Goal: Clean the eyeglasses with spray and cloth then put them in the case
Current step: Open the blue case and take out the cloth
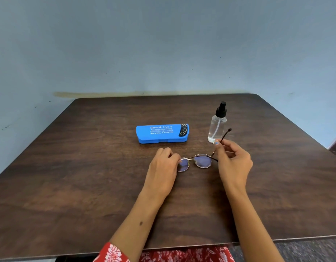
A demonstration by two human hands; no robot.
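Note:
Thin metal-framed eyeglasses [202, 161] are held over the middle of the dark wooden table [88, 176]. My left hand [163, 167] grips the frame at its left lens. My right hand [233, 159] pinches the right temple arm, which points up and away toward the spray bottle. The blue eyeglass case [161, 133] lies shut just beyond my hands. A clear spray bottle [217, 125] with a black pump top stands upright to the right of the case. No cloth shows anywhere in view.
A pale blue wall rises right behind the table's far edge. Red patterned clothing shows below the near edge. Bare tabletop spreads to the left and right of my hands.

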